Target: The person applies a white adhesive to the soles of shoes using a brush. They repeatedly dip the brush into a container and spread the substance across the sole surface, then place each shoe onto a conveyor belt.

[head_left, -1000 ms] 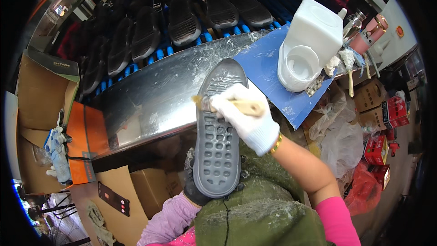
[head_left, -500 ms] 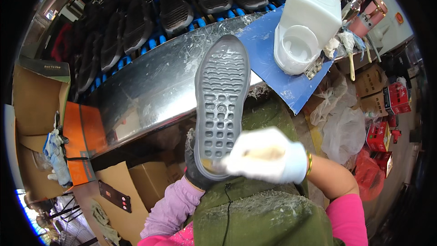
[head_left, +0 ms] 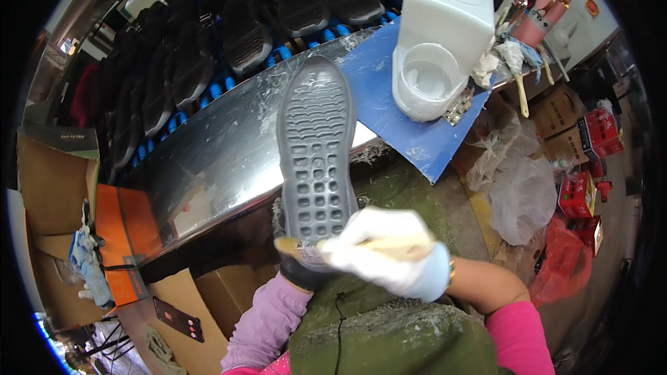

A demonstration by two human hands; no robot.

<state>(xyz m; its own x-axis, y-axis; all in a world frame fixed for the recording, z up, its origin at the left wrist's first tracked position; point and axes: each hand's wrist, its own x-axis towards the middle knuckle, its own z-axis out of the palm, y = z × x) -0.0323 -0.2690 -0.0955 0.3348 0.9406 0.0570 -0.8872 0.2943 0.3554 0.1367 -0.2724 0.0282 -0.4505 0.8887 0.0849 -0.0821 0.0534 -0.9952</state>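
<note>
A grey rubber shoe sole point(head_left: 318, 146) stands out lengthwise in front of me, its grooved and square-studded tread facing up. My left hand point(head_left: 300, 276), in a dark glove, grips its near end; most of the fingers are hidden under the sole. In a white glove, my right hand point(head_left: 382, 246) is closed round the wooden handle of a brush. The brush's bristles point(head_left: 286, 244) lie across the near end of the sole and reach past its left edge. A white plastic glue pot point(head_left: 445, 14) with a round open cup of pale liquid stands beyond, to the right.
The pot stands on a blue sheet point(head_left: 424, 142) over a metal bench point(head_left: 229, 146). Several dark soles point(head_left: 246, 35) lie on a blue roller rack behind. Used brushes point(head_left: 517, 73) and a pink flask point(head_left: 545, 14) are at the right; cardboard boxes point(head_left: 55, 187) stand left.
My right hand has brought the brush leftward across the sole's near end, and the bristles now stick out past its left edge. The whole view has shifted a little.
</note>
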